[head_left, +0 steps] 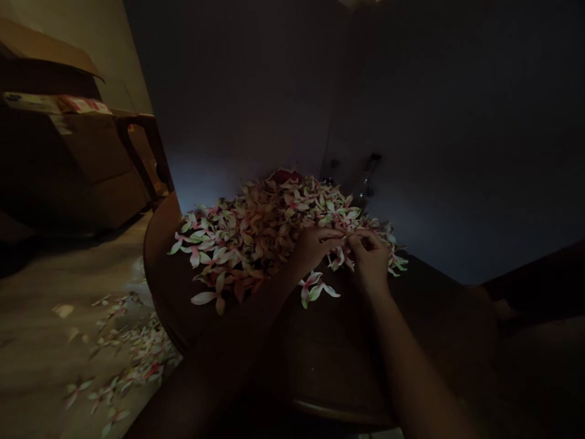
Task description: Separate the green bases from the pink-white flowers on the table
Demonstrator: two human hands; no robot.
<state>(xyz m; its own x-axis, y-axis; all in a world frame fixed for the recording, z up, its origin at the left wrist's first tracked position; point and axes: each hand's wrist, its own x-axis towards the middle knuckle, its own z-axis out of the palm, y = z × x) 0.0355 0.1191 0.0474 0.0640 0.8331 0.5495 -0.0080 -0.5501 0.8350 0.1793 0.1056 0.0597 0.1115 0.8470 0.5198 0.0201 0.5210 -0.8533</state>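
"Head camera's up on my remote screen, and it's dim in there! Over on the left, fallen flowers (146, 344) lie scattered across the wooden floor (36, 341)."

"And moving right?"

"A dark round table (329, 372), bearing a wide heap of pink-and-white flowers (223, 235). Now the left hand (313, 245), over the near side of the heap: fingers stretched, drawn nearly together with the thumb. Is a flower caught in there? I can't tell. A loose cluster (315, 288) lies on the table, just this side of that hand."

"Right hand?"

"Here's the right hand (371, 256), tips just beside the left's! Fingers curled, thumb and forefinger almost meeting. What's between them? Too dark for me to say."

"So which step are we in?"

"Fine two-handed fingertip work among the flowers, I'd judge. It calls for a light pinch and both sets of tips kept close, since the petals look easily bent."

"Any brands, any writing?"

"Left to right again: a cardboard box (91, 146), pale and red-and-white labels (86, 105) along its top, the print a blur to me. Behind the heap, a dark-capped clear bottle (364, 186), and I can't make out any lettering."
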